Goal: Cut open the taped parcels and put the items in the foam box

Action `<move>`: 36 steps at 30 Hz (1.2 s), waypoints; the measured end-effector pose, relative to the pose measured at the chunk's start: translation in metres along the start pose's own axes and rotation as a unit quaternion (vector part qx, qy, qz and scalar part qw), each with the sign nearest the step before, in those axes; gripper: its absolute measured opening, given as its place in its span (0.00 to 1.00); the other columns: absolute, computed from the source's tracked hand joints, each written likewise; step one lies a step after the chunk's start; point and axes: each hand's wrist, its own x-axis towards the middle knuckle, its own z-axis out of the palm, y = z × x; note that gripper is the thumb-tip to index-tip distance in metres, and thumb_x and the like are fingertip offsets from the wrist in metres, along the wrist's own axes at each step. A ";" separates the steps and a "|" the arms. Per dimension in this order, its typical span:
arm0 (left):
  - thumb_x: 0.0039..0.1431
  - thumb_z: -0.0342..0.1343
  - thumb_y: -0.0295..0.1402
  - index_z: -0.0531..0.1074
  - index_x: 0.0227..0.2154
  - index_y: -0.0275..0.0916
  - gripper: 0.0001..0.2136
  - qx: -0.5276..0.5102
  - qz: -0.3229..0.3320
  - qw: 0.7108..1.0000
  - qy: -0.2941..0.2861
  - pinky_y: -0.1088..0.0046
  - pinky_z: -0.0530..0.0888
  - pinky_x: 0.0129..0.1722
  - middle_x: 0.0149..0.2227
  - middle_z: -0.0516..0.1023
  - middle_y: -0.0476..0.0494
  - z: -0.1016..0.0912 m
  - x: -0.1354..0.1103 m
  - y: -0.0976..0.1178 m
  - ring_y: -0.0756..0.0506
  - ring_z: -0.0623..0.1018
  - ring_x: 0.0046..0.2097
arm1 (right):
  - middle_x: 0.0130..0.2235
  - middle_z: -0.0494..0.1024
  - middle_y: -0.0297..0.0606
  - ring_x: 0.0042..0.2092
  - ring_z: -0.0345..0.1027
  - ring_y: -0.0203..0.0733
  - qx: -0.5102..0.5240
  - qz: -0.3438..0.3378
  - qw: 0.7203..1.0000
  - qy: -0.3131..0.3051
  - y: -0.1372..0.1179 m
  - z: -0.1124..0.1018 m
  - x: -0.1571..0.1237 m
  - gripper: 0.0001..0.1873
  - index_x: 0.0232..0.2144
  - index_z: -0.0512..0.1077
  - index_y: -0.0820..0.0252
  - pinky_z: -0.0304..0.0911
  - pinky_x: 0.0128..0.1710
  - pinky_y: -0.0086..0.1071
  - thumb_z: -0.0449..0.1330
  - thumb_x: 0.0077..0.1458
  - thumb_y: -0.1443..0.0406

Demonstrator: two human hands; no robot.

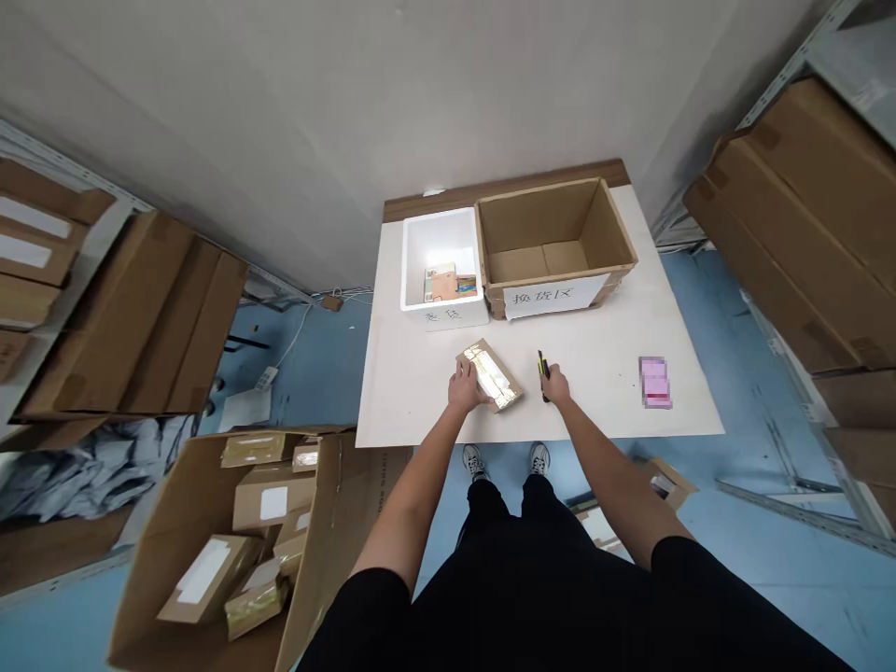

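Note:
A small taped cardboard parcel (492, 372) with a shiny pale label or tape on top lies at an angle near the front of the white table. My left hand (465, 386) grips its left side, with the fingers along the upper edge and the thumb near the lower edge. To the right, my right hand (556, 384) is closed around a black and yellow box cutter (541, 365), held just above or on the tabletop. Whether its blade is out I cannot tell. The parcel and the cutter are apart.
At the back stand a white foam box (456, 315) with small packs inside and a cardboard box (606, 289) with a paper sign. A pink blurred item (655, 383) lies right on the table (413, 411). A large carton (175, 485) of parcels stands lower left; shelves flank both sides.

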 end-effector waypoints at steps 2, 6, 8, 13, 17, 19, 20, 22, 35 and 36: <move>0.42 0.77 0.52 0.47 0.76 0.37 0.64 -0.007 0.002 1.000 -0.007 0.47 0.57 0.72 0.78 0.41 0.22 0.001 0.001 0.002 0.25 0.38 0.78 | 0.39 0.83 0.40 0.39 0.78 0.51 0.023 -0.072 0.997 -0.012 -0.040 -0.002 -0.003 0.24 0.62 0.63 0.56 0.71 0.45 0.41 0.55 0.67 0.57; 0.42 0.77 0.52 0.46 0.76 0.37 0.64 -0.028 0.014 0.999 -0.012 0.45 0.63 0.68 0.78 0.40 0.21 0.001 0.003 0.000 0.24 0.37 0.78 | 0.47 0.84 0.40 0.44 0.78 0.56 0.004 -0.204 0.977 -0.056 -0.124 0.016 -0.011 0.32 0.71 0.58 0.49 0.70 0.50 0.44 0.55 0.67 0.58; 0.44 0.76 0.51 0.47 0.76 0.39 0.62 -0.033 0.026 0.999 -0.012 0.42 0.63 0.68 0.78 0.41 0.23 0.001 0.002 -0.003 0.24 0.38 0.78 | 0.49 0.84 0.41 0.46 0.78 0.57 -0.028 -0.227 0.969 -0.094 -0.152 0.030 -0.016 0.33 0.72 0.59 0.48 0.69 0.51 0.45 0.57 0.67 0.58; 0.50 0.73 0.49 0.47 0.77 0.43 0.57 -0.053 0.050 0.997 -0.010 0.41 0.63 0.68 0.78 0.43 0.28 0.000 0.000 -0.009 0.24 0.39 0.78 | 0.52 0.83 0.41 0.48 0.78 0.56 -0.135 -0.206 0.963 -0.110 -0.174 0.046 -0.031 0.32 0.71 0.61 0.46 0.68 0.51 0.42 0.57 0.68 0.60; 0.56 0.67 0.54 0.41 0.78 0.43 0.55 0.000 0.047 0.999 -0.026 0.48 0.66 0.67 0.79 0.40 0.33 -0.002 -0.004 -0.010 0.28 0.39 0.78 | 0.58 0.81 0.43 0.52 0.77 0.54 -0.243 -0.183 0.945 -0.118 -0.185 0.041 -0.044 0.34 0.75 0.54 0.49 0.68 0.49 0.40 0.51 0.70 0.64; 0.58 0.65 0.56 0.40 0.78 0.44 0.55 0.018 0.050 0.998 -0.025 0.53 0.67 0.67 0.79 0.41 0.36 -0.004 -0.007 -0.011 0.30 0.40 0.79 | 0.60 0.79 0.44 0.54 0.77 0.54 -0.280 -0.175 0.935 -0.131 -0.193 0.037 -0.049 0.34 0.75 0.53 0.49 0.67 0.49 0.39 0.50 0.70 0.65; 0.58 0.64 0.57 0.40 0.78 0.44 0.54 0.020 0.053 0.998 -0.019 0.54 0.67 0.67 0.79 0.41 0.37 -0.005 -0.009 -0.012 0.31 0.40 0.79 | 0.60 0.79 0.45 0.54 0.77 0.54 -0.297 -0.170 0.930 -0.136 -0.197 0.036 -0.051 0.34 0.75 0.53 0.50 0.67 0.49 0.39 0.49 0.70 0.65; 0.58 0.64 0.58 0.41 0.78 0.44 0.54 0.018 0.057 0.998 -0.008 0.56 0.67 0.67 0.79 0.43 0.38 -0.007 -0.011 -0.013 0.32 0.41 0.79 | 0.58 0.80 0.46 0.54 0.77 0.54 -0.328 -0.159 0.920 -0.144 -0.205 0.034 -0.055 0.34 0.75 0.52 0.50 0.67 0.49 0.38 0.50 0.70 0.65; 0.58 0.65 0.57 0.47 0.77 0.46 0.51 0.049 0.059 0.997 -0.001 0.50 0.70 0.64 0.78 0.46 0.36 -0.016 -0.011 -0.011 0.30 0.44 0.78 | 0.53 0.81 0.53 0.51 0.78 0.58 -0.413 -0.075 0.883 -0.209 -0.157 -0.004 -0.135 0.37 0.74 0.53 0.51 0.67 0.43 0.40 0.54 0.67 0.67; 0.57 0.65 0.57 0.48 0.77 0.46 0.51 0.051 0.057 0.997 -0.002 0.50 0.70 0.63 0.78 0.47 0.35 -0.016 -0.010 -0.011 0.30 0.44 0.77 | 0.52 0.81 0.53 0.50 0.78 0.58 -0.414 -0.068 0.882 -0.214 -0.148 -0.009 -0.143 0.37 0.75 0.53 0.51 0.67 0.42 0.40 0.54 0.66 0.68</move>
